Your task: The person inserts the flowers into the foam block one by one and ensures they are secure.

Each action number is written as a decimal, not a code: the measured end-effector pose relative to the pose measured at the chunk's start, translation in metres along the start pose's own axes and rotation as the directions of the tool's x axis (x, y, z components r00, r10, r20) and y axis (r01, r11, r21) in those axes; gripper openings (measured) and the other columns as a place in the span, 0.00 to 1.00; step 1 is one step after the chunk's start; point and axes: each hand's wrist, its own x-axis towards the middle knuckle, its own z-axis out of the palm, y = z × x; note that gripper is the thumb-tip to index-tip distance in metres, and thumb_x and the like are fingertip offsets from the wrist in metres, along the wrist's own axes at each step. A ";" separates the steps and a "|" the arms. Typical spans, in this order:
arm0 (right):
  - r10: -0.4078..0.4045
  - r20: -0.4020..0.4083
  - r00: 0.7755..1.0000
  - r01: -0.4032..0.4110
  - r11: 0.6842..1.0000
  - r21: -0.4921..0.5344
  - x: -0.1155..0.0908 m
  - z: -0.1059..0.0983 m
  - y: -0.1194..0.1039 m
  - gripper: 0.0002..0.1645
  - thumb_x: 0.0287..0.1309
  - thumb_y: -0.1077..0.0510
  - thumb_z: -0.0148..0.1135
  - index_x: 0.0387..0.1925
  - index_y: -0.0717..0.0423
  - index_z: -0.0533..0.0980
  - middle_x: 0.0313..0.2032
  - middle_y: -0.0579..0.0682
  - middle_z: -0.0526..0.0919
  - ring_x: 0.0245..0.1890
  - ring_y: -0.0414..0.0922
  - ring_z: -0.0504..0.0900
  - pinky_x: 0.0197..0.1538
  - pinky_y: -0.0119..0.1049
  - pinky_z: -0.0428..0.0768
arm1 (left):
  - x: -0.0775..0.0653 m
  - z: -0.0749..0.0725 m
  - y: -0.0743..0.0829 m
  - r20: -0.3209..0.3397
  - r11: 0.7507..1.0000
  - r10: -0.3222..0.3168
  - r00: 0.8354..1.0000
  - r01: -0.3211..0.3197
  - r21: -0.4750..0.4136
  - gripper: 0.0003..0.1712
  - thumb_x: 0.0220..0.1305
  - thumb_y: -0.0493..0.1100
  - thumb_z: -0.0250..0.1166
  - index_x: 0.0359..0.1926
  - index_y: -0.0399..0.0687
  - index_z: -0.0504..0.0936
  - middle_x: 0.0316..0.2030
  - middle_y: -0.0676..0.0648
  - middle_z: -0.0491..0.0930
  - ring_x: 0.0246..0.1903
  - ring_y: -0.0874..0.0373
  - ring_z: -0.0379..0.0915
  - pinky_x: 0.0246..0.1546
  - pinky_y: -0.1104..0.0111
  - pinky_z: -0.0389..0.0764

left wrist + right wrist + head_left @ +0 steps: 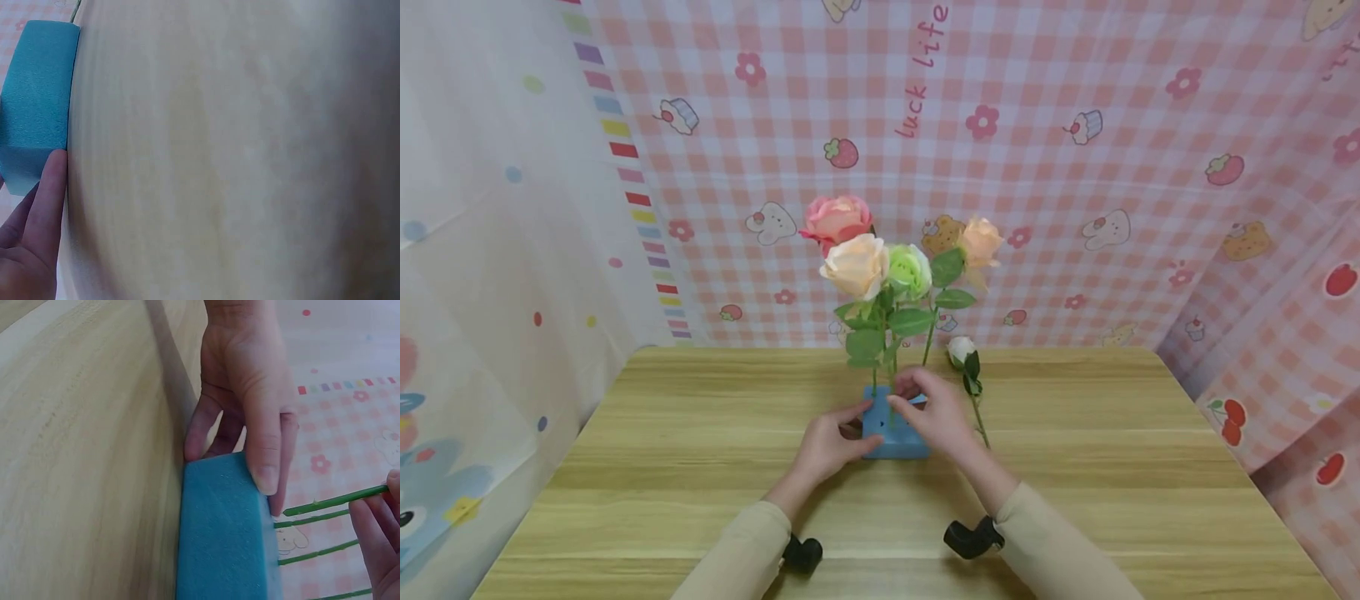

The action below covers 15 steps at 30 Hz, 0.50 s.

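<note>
My left hand (827,446) grips the left side of a blue foam block (895,448) on the table, fingers and thumb against its edges. Over the block, my right hand (934,410) pinches a green flower stem (337,500). The stem's lower end is close to the block's top face in the right wrist view; whether it touches cannot be told. Above the hands are a pink rose (838,218), a cream rose (854,268), a light green rose (910,271) and a peach rose (981,242). Which bloom belongs to the pinched stem is unclear, as leaves overlap.
A white rose (961,352) lies on the wooden table (1075,467), right of the block. Black wrist devices (973,537) sit under both sleeves. A pink checked cloth (1037,167) hangs behind the table, and a white patterned cloth (482,208) on the left.
</note>
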 end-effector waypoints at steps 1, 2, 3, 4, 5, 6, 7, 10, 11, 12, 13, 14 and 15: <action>-0.010 -0.001 1.000 0.010 1.000 0.001 0.001 0.002 0.001 0.11 0.58 0.66 0.70 0.42 0.59 0.79 0.35 0.49 0.82 0.35 0.45 0.82 0.36 0.34 0.84 | 0.000 0.000 0.000 0.000 1.000 -0.004 1.000 0.004 -0.002 0.33 0.56 0.47 0.76 0.62 0.43 0.79 0.40 0.42 0.84 0.35 0.55 0.82 0.29 0.69 0.84; -0.025 -0.006 1.000 0.025 1.000 -0.001 0.002 0.004 0.003 0.11 0.58 0.66 0.70 0.42 0.59 0.79 0.35 0.50 0.82 0.35 0.45 0.82 0.35 0.34 0.84 | 0.000 0.000 0.000 0.000 1.000 -0.008 1.000 0.008 -0.003 0.33 0.56 0.47 0.76 0.62 0.44 0.80 0.40 0.43 0.84 0.35 0.55 0.82 0.29 0.69 0.83; -0.034 -0.011 0.999 0.034 0.999 0.000 0.002 0.005 0.004 0.11 0.58 0.67 0.70 0.42 0.59 0.79 0.35 0.50 0.82 0.34 0.45 0.82 0.35 0.34 0.84 | 0.000 0.000 0.000 0.002 1.000 -0.007 1.000 0.007 -0.004 0.33 0.56 0.47 0.76 0.62 0.43 0.80 0.40 0.42 0.84 0.35 0.55 0.82 0.29 0.69 0.84; -0.043 -0.015 0.999 0.043 0.999 -0.004 0.003 0.007 0.005 0.11 0.58 0.66 0.70 0.42 0.59 0.79 0.35 0.50 0.82 0.34 0.45 0.82 0.35 0.34 0.84 | 0.000 0.000 0.001 0.002 1.000 -0.015 1.000 0.015 -0.006 0.33 0.55 0.47 0.77 0.62 0.44 0.80 0.40 0.43 0.84 0.35 0.55 0.82 0.29 0.69 0.83; -0.052 -0.022 0.998 0.052 0.999 -0.005 0.004 0.008 0.006 0.11 0.57 0.66 0.70 0.41 0.59 0.79 0.35 0.50 0.82 0.34 0.45 0.82 0.34 0.34 0.84 | 0.000 0.000 0.000 0.001 1.000 -0.017 1.000 0.017 -0.008 0.33 0.55 0.47 0.77 0.62 0.44 0.80 0.40 0.43 0.84 0.35 0.55 0.82 0.28 0.69 0.83; -0.054 -0.027 0.998 0.054 0.999 -0.007 0.004 0.009 0.007 0.11 0.57 0.66 0.70 0.41 0.59 0.79 0.34 0.50 0.82 0.34 0.45 0.82 0.34 0.34 0.84 | 0.000 0.000 0.000 0.002 1.000 -0.019 1.000 0.019 -0.008 0.33 0.55 0.47 0.77 0.62 0.44 0.80 0.40 0.43 0.84 0.34 0.55 0.82 0.28 0.69 0.83; -0.056 -0.031 0.998 0.056 0.998 -0.011 0.005 0.010 0.008 0.10 0.57 0.66 0.70 0.41 0.59 0.79 0.34 0.50 0.82 0.33 0.45 0.82 0.34 0.33 0.84 | 0.000 0.000 0.000 0.003 1.000 -0.013 1.000 0.013 -0.006 0.33 0.55 0.47 0.76 0.62 0.43 0.80 0.40 0.43 0.84 0.34 0.55 0.82 0.28 0.69 0.83; -0.054 -0.041 0.998 0.054 0.999 -0.008 0.006 0.013 0.011 0.10 0.57 0.66 0.71 0.40 0.59 0.79 0.34 0.50 0.82 0.33 0.45 0.82 0.34 0.33 0.84 | 0.000 0.001 -0.001 0.004 1.000 -0.019 1.000 0.019 -0.014 0.33 0.55 0.47 0.77 0.62 0.44 0.80 0.40 0.43 0.84 0.34 0.56 0.82 0.28 0.69 0.83; -0.054 -0.042 0.998 0.054 0.999 -0.006 0.007 0.013 0.011 0.10 0.56 0.67 0.71 0.40 0.59 0.79 0.34 0.50 0.82 0.33 0.45 0.82 0.34 0.33 0.84 | 0.000 0.001 -0.001 0.004 1.000 -0.016 1.000 0.016 -0.017 0.33 0.55 0.47 0.77 0.62 0.44 0.79 0.41 0.42 0.84 0.34 0.55 0.82 0.28 0.69 0.84; -0.051 -0.042 0.998 0.050 0.999 -0.006 0.007 0.014 0.011 0.10 0.56 0.67 0.71 0.39 0.59 0.79 0.34 0.50 0.82 0.33 0.46 0.82 0.35 0.33 0.84 | 0.000 0.001 -0.001 0.004 1.000 -0.013 1.000 0.013 -0.019 0.33 0.56 0.47 0.76 0.62 0.44 0.79 0.41 0.42 0.84 0.34 0.56 0.82 0.28 0.69 0.84; -0.049 -0.043 0.998 0.049 0.999 -0.002 0.007 0.014 0.012 0.10 0.56 0.67 0.71 0.39 0.59 0.79 0.34 0.50 0.82 0.33 0.46 0.82 0.35 0.33 0.84 | 0.000 0.001 -0.002 0.004 1.000 -0.009 1.000 0.009 -0.019 0.33 0.56 0.47 0.76 0.62 0.43 0.79 0.41 0.42 0.84 0.34 0.56 0.82 0.28 0.69 0.84; -0.046 -0.042 0.998 0.047 0.999 0.002 0.007 0.014 0.012 0.10 0.56 0.67 0.71 0.39 0.59 0.79 0.34 0.50 0.82 0.33 0.46 0.82 0.35 0.33 0.84 | 0.000 0.001 -0.002 0.003 1.000 -0.011 1.000 0.011 -0.021 0.33 0.56 0.47 0.76 0.62 0.44 0.79 0.41 0.43 0.84 0.34 0.56 0.82 0.28 0.69 0.83; -0.043 -0.042 0.998 0.043 0.999 0.004 0.007 0.015 0.013 0.10 0.56 0.67 0.71 0.39 0.59 0.79 0.34 0.50 0.82 0.33 0.46 0.82 0.35 0.34 0.84 | 0.001 0.001 -0.002 0.002 1.000 -0.005 1.000 0.005 -0.019 0.33 0.56 0.47 0.76 0.62 0.43 0.79 0.41 0.42 0.84 0.34 0.56 0.82 0.28 0.69 0.84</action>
